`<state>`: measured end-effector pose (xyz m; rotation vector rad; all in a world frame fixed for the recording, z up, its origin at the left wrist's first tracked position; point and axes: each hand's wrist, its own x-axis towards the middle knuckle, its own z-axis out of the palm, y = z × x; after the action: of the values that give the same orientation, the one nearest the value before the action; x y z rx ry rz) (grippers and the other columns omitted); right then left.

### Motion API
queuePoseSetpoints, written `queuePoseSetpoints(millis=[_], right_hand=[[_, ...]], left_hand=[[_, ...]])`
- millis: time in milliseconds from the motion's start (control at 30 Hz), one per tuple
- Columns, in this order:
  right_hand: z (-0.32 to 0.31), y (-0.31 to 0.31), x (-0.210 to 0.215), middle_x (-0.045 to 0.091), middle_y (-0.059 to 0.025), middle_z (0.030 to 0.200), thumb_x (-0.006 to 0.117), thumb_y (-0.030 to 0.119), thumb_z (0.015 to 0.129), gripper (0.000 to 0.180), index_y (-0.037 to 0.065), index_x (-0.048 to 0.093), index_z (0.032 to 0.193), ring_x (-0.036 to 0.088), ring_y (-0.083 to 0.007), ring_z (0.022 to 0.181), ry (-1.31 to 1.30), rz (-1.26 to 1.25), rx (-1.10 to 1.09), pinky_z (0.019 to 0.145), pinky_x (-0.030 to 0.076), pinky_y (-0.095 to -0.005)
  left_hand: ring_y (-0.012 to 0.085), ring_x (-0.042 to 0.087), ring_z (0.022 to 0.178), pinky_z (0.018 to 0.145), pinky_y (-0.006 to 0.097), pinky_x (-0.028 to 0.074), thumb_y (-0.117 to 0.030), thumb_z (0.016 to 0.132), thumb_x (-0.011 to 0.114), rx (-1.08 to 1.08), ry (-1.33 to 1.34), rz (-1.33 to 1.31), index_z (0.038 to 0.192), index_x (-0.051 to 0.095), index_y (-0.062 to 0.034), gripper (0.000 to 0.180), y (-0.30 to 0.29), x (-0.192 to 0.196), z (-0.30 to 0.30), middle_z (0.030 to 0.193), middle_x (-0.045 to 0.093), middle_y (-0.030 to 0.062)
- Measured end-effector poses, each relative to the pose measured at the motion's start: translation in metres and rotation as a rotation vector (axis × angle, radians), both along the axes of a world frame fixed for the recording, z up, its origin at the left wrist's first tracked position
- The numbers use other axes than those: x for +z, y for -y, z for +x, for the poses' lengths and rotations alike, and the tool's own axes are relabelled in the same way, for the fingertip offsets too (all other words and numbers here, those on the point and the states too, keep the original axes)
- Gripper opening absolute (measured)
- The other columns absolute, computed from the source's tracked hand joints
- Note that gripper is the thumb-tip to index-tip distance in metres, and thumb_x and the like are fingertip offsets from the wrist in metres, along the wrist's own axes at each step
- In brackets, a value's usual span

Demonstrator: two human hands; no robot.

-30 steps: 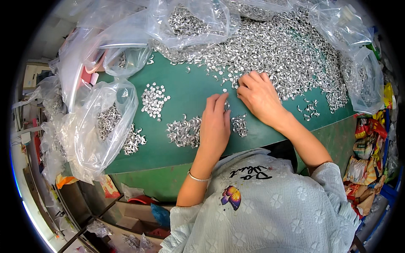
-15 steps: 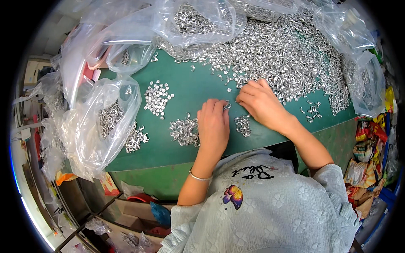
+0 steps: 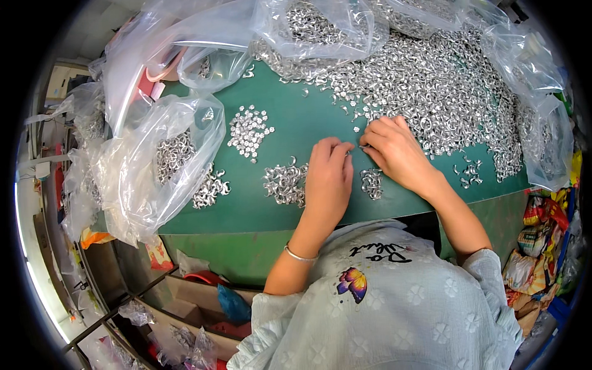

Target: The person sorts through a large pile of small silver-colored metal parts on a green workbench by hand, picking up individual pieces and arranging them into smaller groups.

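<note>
My left hand [image 3: 328,176] is closed over the green table, thumb and index finger pinched around a small curved silvery metal piece, mostly hidden now. Just to the right, my right hand [image 3: 396,153] has its fingers drawn together at the edge of a large heap of curved metal pieces [image 3: 425,92]; whatever is in its fingertips is hidden. Against the left wrist side lies a small pile of curved pieces [image 3: 287,183]. A smaller cluster of metal pieces [image 3: 371,183] sits below the gap between my hands. Farther left spreads a group of small flower-shaped metal pieces [image 3: 248,132].
A clear plastic bag [image 3: 132,179] holding metal pieces stands at the left, with a loose pile [image 3: 211,190] by its mouth. More plastic bags [image 3: 320,37] line the far side. Open boxes [image 3: 191,308] sit below the table at left; colourful packages [image 3: 533,246] are at right.
The whole view has shifted, so the table appears farther right. My left hand has moved closer to the right hand, its fingertips now almost meeting the right's.
</note>
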<state>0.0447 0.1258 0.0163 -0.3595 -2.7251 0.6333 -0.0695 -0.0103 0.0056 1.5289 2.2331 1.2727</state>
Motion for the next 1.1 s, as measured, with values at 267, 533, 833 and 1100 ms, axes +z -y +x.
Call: queuePoseSetpoints(millis=[267, 533, 833, 1100], right_hand=[[-0.031, 0.009, -0.01, 0.053, -0.0066, 0.082, 0.064, 0.006, 0.081, 0.001, 0.005, 0.064, 0.081, 0.052, -0.0231, 0.086, -0.03, 0.052, 0.086, 0.079, 0.037, -0.0355], [-0.021, 0.004, -0.005, 0.058, -0.0059, 0.087, 0.07, 0.006, 0.079, 0.009, 0.005, 0.065, 0.087, 0.055, -0.0235, 0.09, -0.019, -0.07, 0.064, 0.081, 0.038, -0.0359], [-0.03, 0.02, -0.015, 0.056, -0.0074, 0.089, 0.07, 0.009, 0.078, 0.014, 0.005, 0.064, 0.09, 0.055, -0.0263, 0.094, -0.01, 0.013, 0.094, 0.08, 0.041, -0.0366], [-0.048, -0.019, -0.003, 0.059, -0.0073, 0.094, 0.071, 0.011, 0.078, 0.015, 0.004, 0.066, 0.091, 0.054, -0.0263, 0.094, -0.083, 0.129, -0.151, 0.082, 0.042, -0.0379]], left_hand=[[0.0305, 0.054, 0.099, 0.086, 0.045, 0.041, -0.002, 0.083, 0.065, 0.135, -0.108, -0.138, 0.104, 0.062, -0.0027, 0.02, 0.044, 0.012, -0.02, 0.104, 0.056, 0.0108], [0.029, 0.047, 0.121, 0.105, 0.063, 0.024, -0.015, 0.083, 0.072, 0.047, -0.347, -0.232, 0.11, 0.062, -0.01, 0.029, 0.036, 0.003, -0.006, 0.118, 0.052, 0.0069], [0.0299, 0.053, 0.116, 0.108, 0.069, 0.02, -0.004, 0.085, 0.065, 0.068, -0.294, -0.182, 0.104, 0.061, -0.0054, 0.019, 0.056, -0.012, -0.02, 0.112, 0.055, 0.0085], [0.0273, 0.056, 0.109, 0.11, 0.056, 0.025, -0.003, 0.084, 0.067, 0.094, -0.226, -0.11, 0.114, 0.063, -0.0066, 0.031, 0.049, 0.001, -0.012, 0.114, 0.058, 0.0083]])
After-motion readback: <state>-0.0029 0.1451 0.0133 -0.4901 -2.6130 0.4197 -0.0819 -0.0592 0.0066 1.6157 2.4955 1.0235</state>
